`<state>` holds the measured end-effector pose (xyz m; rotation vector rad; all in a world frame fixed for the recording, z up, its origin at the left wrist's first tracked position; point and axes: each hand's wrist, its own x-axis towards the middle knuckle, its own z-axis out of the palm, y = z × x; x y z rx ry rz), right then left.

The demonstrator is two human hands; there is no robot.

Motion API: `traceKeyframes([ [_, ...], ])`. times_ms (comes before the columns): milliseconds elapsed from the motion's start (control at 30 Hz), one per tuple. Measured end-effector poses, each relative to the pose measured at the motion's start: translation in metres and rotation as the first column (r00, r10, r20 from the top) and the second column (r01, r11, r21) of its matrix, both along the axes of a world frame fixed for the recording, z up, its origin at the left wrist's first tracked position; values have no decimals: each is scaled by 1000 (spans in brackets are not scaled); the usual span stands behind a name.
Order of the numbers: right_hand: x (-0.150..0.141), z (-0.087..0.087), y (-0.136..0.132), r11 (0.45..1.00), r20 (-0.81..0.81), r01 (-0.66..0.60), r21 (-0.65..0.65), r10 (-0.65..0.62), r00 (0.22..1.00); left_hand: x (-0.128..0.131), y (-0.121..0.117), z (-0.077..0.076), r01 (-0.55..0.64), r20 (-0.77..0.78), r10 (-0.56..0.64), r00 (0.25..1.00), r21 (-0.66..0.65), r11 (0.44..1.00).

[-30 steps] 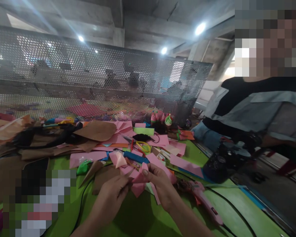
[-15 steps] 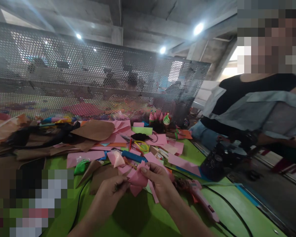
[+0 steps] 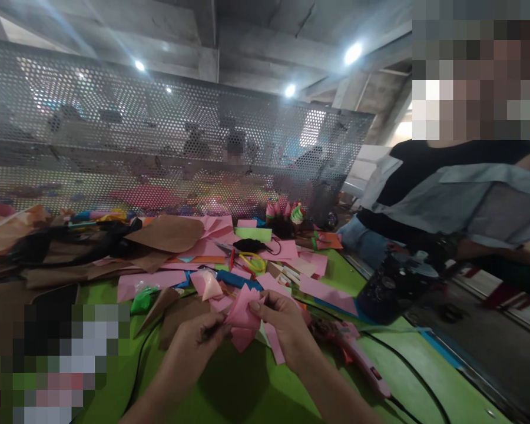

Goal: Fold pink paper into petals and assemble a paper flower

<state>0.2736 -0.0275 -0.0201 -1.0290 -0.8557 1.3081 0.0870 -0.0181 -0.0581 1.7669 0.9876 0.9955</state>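
Note:
Between my two hands is a folded piece of pink paper [image 3: 244, 318], raised a little above the green table [image 3: 242, 386]. My left hand [image 3: 205, 338] pinches its left edge, and my right hand [image 3: 280, 318] grips the upper right side with thumb and fingers. The fingertips behind the paper are hidden. Just beyond lie a blue tool-like bar [image 3: 238, 279], a yellow-handled pair of scissors [image 3: 252, 262] and pink paper scraps [image 3: 206, 284]. A pink glue gun [image 3: 364, 356] rests on the table to the right of my right hand.
Brown paper [image 3: 168, 235] and pink sheets are heaped at the back left. A green bag [image 3: 143, 300] lies left. Black cables [image 3: 417, 365] cross the right side. A dark jug [image 3: 391, 285] stands near the right edge, beside another person [image 3: 459, 194]. A perforated metal screen [image 3: 159, 141] closes the back.
The pink paper has turned more upright between my fingers, showing a broader face. Both hands stay nearly in the same place, and the view shifts slightly.

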Motion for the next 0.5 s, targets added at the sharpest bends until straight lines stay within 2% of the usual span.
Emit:
traceKeyframes([
  [267, -1, 4, -3, 1000, 5, -5, 13, 5, 1000, 2, 0, 3, -33, 64, 37, 997, -63, 997],
  [500, -2, 8, -5, 1000, 27, -16, 2, 16, 1000, 0, -1, 4, -37, 33, 38, 999, -31, 999],
])
